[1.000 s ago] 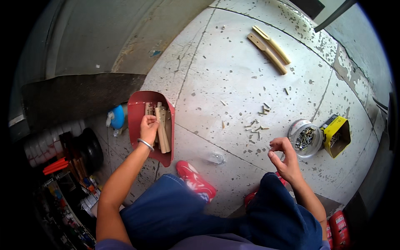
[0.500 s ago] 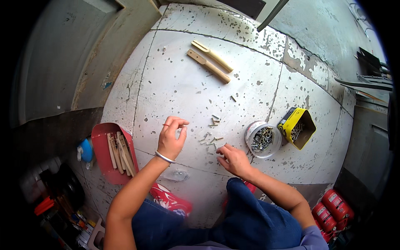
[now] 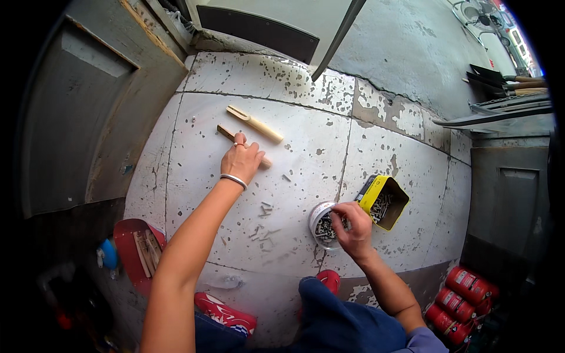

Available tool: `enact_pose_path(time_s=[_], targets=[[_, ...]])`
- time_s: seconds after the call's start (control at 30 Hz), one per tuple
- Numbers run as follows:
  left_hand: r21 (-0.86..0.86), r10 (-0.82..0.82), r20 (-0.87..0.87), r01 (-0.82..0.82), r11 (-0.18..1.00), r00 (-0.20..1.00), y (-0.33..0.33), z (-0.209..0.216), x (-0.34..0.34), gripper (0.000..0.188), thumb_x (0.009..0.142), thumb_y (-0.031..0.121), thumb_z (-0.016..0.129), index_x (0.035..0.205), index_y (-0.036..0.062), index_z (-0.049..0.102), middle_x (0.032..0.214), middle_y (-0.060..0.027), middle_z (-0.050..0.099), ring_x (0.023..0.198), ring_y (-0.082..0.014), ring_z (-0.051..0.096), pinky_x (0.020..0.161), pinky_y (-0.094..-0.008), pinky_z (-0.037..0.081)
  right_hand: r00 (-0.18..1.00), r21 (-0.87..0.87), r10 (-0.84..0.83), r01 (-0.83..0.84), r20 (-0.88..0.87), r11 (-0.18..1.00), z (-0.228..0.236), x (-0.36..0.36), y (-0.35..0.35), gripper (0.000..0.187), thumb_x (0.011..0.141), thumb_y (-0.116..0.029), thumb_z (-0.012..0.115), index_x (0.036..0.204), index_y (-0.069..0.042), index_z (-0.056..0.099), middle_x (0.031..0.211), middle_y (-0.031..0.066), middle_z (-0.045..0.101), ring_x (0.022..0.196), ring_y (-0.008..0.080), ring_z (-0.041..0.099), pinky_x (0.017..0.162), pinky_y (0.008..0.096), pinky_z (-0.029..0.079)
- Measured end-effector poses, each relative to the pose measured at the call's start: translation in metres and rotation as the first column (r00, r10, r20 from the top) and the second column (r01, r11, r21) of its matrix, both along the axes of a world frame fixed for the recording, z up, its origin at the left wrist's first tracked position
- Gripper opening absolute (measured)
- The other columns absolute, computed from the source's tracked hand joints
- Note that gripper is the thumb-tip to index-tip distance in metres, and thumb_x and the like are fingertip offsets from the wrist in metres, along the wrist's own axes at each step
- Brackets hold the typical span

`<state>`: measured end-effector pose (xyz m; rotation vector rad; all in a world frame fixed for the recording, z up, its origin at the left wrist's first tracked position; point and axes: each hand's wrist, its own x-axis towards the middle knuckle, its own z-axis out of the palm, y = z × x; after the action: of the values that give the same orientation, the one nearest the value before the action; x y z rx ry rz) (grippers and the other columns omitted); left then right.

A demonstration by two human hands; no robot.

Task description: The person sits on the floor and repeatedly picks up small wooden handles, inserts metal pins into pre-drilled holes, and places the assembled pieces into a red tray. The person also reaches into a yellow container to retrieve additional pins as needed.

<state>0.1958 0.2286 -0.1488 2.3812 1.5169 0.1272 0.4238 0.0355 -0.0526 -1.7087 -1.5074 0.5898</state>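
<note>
My left hand [image 3: 241,162], a metal bangle on its wrist, is closed round a round wooden handle [image 3: 225,133] on the floor; both handle ends show beyond the fingers. A paler wooden handle [image 3: 259,127] with a slotted end lies beyond it. My right hand [image 3: 354,230] is over the edge of a clear round tub [image 3: 325,207] full of screws [image 3: 325,228]. Its thumb and fingers are bent together, and whatever they hold is hidden. Several small loose screws [image 3: 265,209] are scattered between my hands, with one more [image 3: 286,177] near the held handle.
A yellow and black tin [image 3: 391,203] with screws lies right of the tub. A red scoop-like container [image 3: 126,235] with wooden sticks [image 3: 144,253] is at left. Red fire extinguishers [image 3: 468,285] are at lower right; a grey cabinet [image 3: 88,112] stands at left.
My left hand has reached forward and closed on the nearer wooden handle. My right hand has moved from beside the loose screws to the tub. The view has shifted.
</note>
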Motion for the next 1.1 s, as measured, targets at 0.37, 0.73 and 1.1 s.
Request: enact_pose_path(time_s=[0.37, 0.73, 1.1], targets=[[-0.408, 0.551, 0.554, -0.374, 0.833, 0.624, -0.090, 0.011, -0.081, 0.036, 0.071, -0.003, 0.055, 0.105, 0.0032, 0.044, 0.095, -0.0130, 0.047, 0.076, -0.0234, 0.055, 0.069, -0.0340, 0.048, 0.775, -0.188, -0.518, 0.604, 0.361, 0.774, -0.050, 0.181, -0.057, 0.048, 0.079, -0.030, 0.068, 0.115, -0.003, 0.052, 0.112, 0.0177, 0.053, 0.098, 0.0336, 0.056, 0.085, 0.0401, 0.046], [-0.842, 0.837, 0.539, 0.029, 0.539, 0.098, -0.156, 0.088, -0.057, 0.044, 0.083, 0.001, 0.053, 0.125, 0.0028, 0.041, 0.092, -0.0093, 0.054, 0.075, -0.0145, 0.055, 0.068, -0.0293, 0.050, 0.805, -0.454, 0.440, -0.244, 0.398, 0.857, -0.064, -0.015, 0.088, 0.022, 0.085, -0.024, 0.055, 0.101, -0.008, 0.053, 0.090, 0.0136, 0.060, 0.076, 0.0350, 0.062, 0.066, 0.0438, 0.050], [-0.876, 0.888, 0.460, 0.170, 0.452, 0.010, -0.206, 0.081, -0.053, 0.032, 0.094, 0.015, 0.050, 0.120, -0.0016, 0.042, 0.095, -0.0100, 0.056, 0.082, -0.0190, 0.060, 0.074, -0.0335, 0.053, 0.775, -0.300, 0.488, -0.392, 0.401, 0.870, -0.094, -0.045, 0.085, 0.011, 0.084, -0.017, 0.050, 0.090, -0.007, 0.052, 0.082, 0.0126, 0.056, 0.066, 0.0343, 0.061, 0.058, 0.0460, 0.050]])
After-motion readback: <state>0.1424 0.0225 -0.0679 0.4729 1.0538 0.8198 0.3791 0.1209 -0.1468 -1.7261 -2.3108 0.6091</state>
